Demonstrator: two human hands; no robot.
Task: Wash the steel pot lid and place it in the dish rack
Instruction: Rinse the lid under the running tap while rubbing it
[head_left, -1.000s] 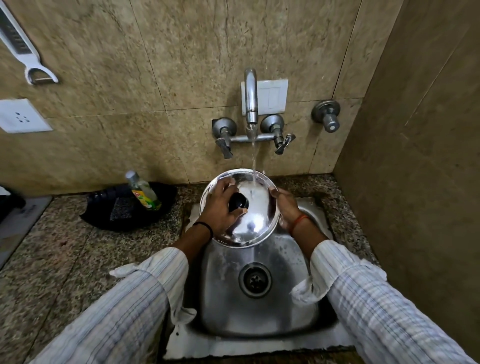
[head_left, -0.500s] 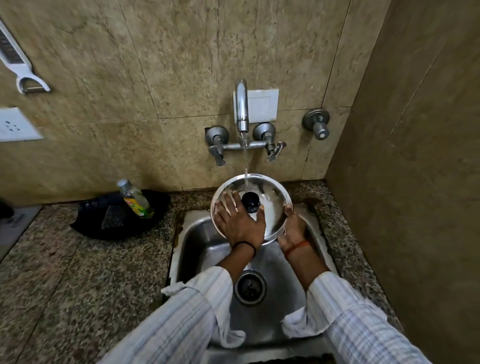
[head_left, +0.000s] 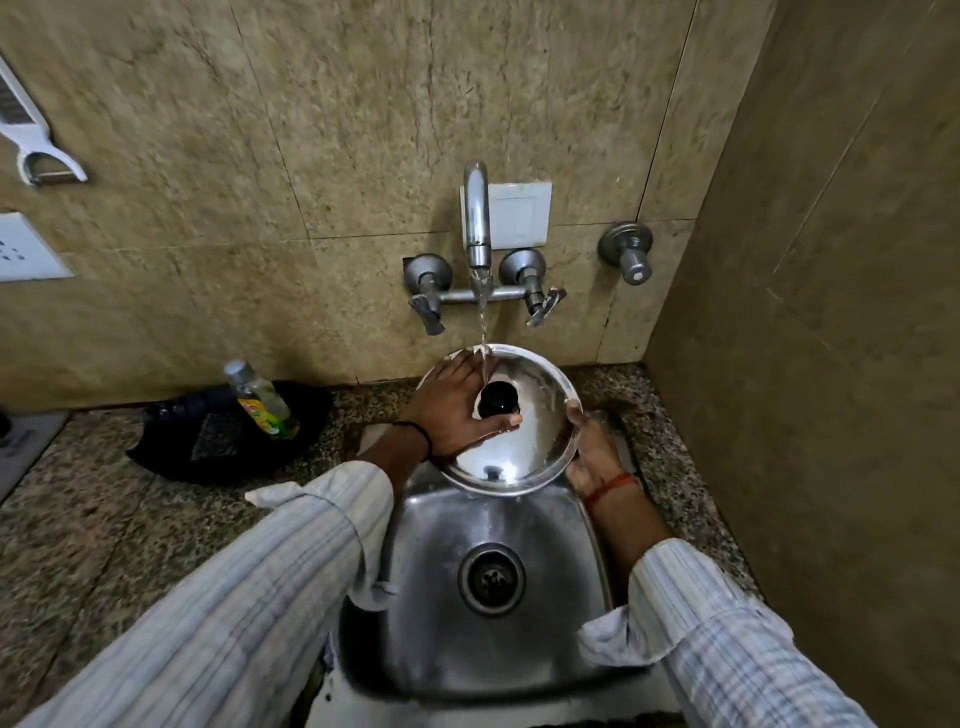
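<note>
I hold the steel lid (head_left: 524, 447) over the back of the sink (head_left: 498, 649), tilted so its domed top faces me, right under the running tap (head_left: 476, 218). My left hand (head_left: 457, 410) lies flat on the lid's top, fingers spread and straight, the thumb stretched below the black knob (head_left: 498, 399) and the fingertips up at the far rim where the stream of water (head_left: 483, 332) lands. My right hand (head_left: 592, 452) grips the lid's right edge, thumb hooked over the rim and the other fingers tucked behind it, out of sight. A black band sits on my left wrist and an orange thread on my right; both striped sleeves are pushed back.

Below my hands the drain (head_left: 491, 579) sits in the middle of the basin. To the left of my left hand, on the speckled counter (head_left: 104, 530), a black tray (head_left: 228, 436) holds a bottle (head_left: 260, 400) of green dish soap leaning against the wall. Above my right hand a second valve (head_left: 626, 252) sticks out of the tiles. Far up to the left a white peeler (head_left: 36, 150) hangs on the wall above a socket (head_left: 26, 249).
</note>
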